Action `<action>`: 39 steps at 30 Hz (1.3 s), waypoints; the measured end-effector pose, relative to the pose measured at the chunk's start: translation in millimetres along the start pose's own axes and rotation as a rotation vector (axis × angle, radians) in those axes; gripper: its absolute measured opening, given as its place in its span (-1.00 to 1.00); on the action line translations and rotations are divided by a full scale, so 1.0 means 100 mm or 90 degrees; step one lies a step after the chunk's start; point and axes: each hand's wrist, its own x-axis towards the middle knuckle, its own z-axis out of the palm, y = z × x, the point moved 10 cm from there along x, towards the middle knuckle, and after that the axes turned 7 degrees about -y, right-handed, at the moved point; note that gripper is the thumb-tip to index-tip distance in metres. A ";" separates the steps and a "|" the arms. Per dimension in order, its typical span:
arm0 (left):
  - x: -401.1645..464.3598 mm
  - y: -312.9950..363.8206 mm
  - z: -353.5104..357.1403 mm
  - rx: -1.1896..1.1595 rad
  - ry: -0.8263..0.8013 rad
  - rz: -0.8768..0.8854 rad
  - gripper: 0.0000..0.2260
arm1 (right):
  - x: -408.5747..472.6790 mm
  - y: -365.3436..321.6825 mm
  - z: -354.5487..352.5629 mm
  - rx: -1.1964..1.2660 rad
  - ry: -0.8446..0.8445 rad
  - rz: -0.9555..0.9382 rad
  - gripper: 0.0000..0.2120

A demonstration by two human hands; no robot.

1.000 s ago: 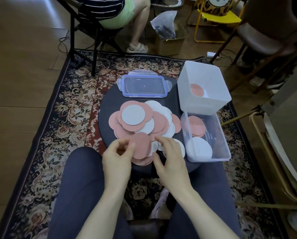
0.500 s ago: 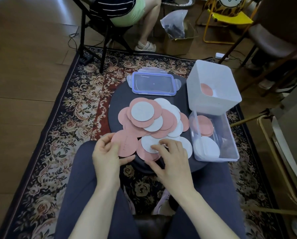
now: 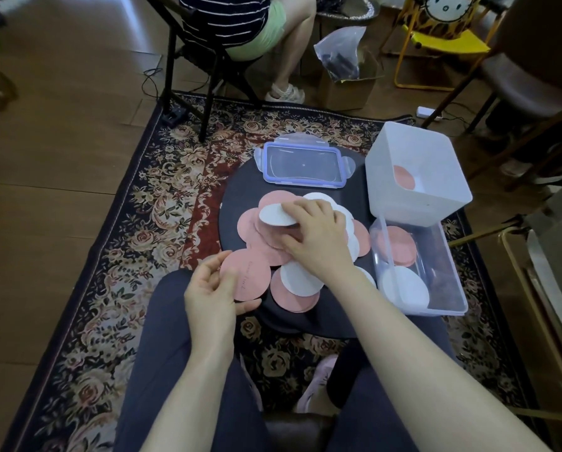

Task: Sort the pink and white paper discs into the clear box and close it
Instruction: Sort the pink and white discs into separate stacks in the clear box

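I am looking down at a floral rug [image 3: 149,203] lying under a dark round table [image 3: 237,203]; a white bin [image 3: 436,203] is sitting at the table's far right with one pink disc inside, touching the clear box [image 3: 449,272], which is holding a pink stack and a white disc; the box's blue-rimmed lid [image 3: 304,164] is lying apart at the table's far edge; the pile of discs [image 3: 273,246] is spreading across the middle; my right hand [image 3: 315,236] is pinching a tilted white disc [image 3: 274,215] above the pile; my left hand [image 3: 212,295] is gripping a pink disc [image 3: 247,272] bearing faint writing I cannot read.
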 end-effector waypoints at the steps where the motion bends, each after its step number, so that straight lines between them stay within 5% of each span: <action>1: 0.01 0.00 -0.01 -0.002 0.002 -0.001 -0.84 | -0.04 0.02 -0.05 -0.006 0.043 -0.008 -0.68; 4: 0.03 -0.01 0.00 -0.004 0.001 -0.002 -0.84 | -0.19 0.05 -0.22 -0.023 0.173 -0.029 -0.91; 8: 0.08 0.01 0.02 -0.002 0.023 0.001 -0.83 | -0.32 0.07 -0.31 -0.026 0.230 -0.048 -0.92; 18: 0.20 0.13 0.09 -0.008 0.008 -0.007 -0.77 | 0.18 -0.03 0.10 0.075 -0.067 -0.003 -0.40; 28: 0.15 0.04 0.07 -0.013 -0.001 -0.028 -0.78 | -0.14 0.10 -0.25 0.107 0.194 -0.010 -0.63; 33: 0.17 0.05 0.09 -0.015 -0.009 -0.024 -0.79 | -0.54 0.37 -0.18 0.459 0.093 0.129 -0.67; 39: 0.18 -0.01 0.12 -0.012 -0.013 -0.026 -0.78 | -0.97 0.56 -0.10 0.279 0.090 0.222 -0.69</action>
